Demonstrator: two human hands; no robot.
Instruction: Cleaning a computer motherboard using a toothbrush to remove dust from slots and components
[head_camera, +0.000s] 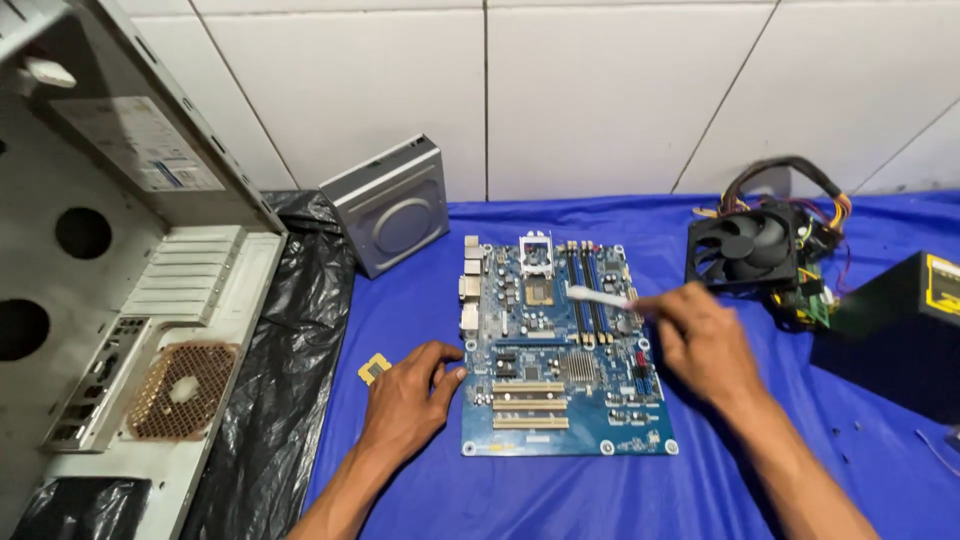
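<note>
A blue motherboard (560, 350) lies flat on a blue cloth (420, 300) in the middle of the view. My left hand (410, 395) rests on the cloth with its fingertips touching the board's left edge. My right hand (700, 335) hovers over the board's right side and grips a thin white stick-like tool (597, 296) that points left over the memory slots. A small square processor chip (373, 368) lies on the cloth just left of my left hand.
An open beige computer case (120, 300) stands at the left on black plastic sheeting (290, 340). A grey optical drive (392, 205) leans against the tiled wall. A black fan (742, 248) with bundled cables sits at the right, beside a black power supply (900, 330).
</note>
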